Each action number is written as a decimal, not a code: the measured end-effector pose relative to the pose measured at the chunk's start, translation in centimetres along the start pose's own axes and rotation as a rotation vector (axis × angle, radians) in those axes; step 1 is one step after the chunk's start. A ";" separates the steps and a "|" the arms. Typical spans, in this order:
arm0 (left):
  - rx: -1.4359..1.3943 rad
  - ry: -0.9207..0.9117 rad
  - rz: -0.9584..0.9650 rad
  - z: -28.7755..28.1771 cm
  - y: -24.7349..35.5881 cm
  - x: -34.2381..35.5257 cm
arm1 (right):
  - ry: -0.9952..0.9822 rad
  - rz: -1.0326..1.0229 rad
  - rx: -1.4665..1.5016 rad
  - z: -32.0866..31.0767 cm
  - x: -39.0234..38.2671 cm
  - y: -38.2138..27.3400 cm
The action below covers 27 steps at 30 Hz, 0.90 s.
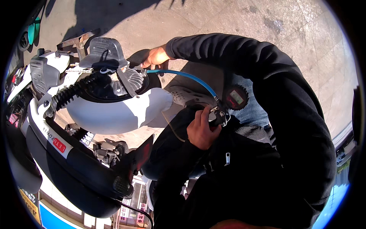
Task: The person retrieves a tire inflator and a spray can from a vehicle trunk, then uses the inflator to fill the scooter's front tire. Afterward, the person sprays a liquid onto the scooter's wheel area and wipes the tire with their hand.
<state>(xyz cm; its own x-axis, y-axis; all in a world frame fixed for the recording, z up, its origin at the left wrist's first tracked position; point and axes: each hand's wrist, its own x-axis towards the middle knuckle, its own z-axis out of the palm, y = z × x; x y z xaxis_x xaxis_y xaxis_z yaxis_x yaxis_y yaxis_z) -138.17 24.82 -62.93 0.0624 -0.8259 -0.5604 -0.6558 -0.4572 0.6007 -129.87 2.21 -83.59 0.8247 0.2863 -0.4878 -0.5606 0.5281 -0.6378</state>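
Note:
My left hand (202,130) is closed around the handle of a tyre inflator gun, whose round digital gauge (236,97) has a black ridged rim. From the gun, a blue hose (187,74) curves away to a wheel (142,78) of a white-and-black scooter. At the wheel's hub side, my right hand (157,56) pinches the hose's end fitting; the valve itself cannot be made out. A white mudguard (118,114) covers part of the wheel just below the hose end.
Black footrests (103,53) and a coil-spring shock absorber (70,93) stick out from the scooter. Its long black seat (84,179) lies at the lower left. Paved ground (213,23) spreads beyond my arms, and a green vehicle part (34,30) shows at the far left.

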 end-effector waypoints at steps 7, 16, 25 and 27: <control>-0.048 -0.006 -0.018 -0.1 0.3 0.4 | 0.174 -0.231 -0.597 2.8 5.0 0.7; 0.036 0.043 0.111 1.2 -0.4 0.0 | 0.206 -0.336 -0.923 2.9 6.3 2.0; 0.068 0.052 0.082 1.3 0.1 -0.1 | 0.220 -0.329 -0.973 3.5 5.6 1.3; 0.061 0.057 0.076 1.5 0.0 -0.1 | 0.212 -0.304 -0.935 3.5 5.5 1.2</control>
<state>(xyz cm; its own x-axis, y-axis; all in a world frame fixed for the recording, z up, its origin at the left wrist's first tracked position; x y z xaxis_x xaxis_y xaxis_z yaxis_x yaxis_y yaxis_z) -139.26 25.40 -63.70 0.0526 -0.8758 -0.4799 -0.7048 -0.3730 0.6034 -125.75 7.23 -84.89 0.9632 0.0471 -0.2646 -0.2377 -0.3103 -0.9204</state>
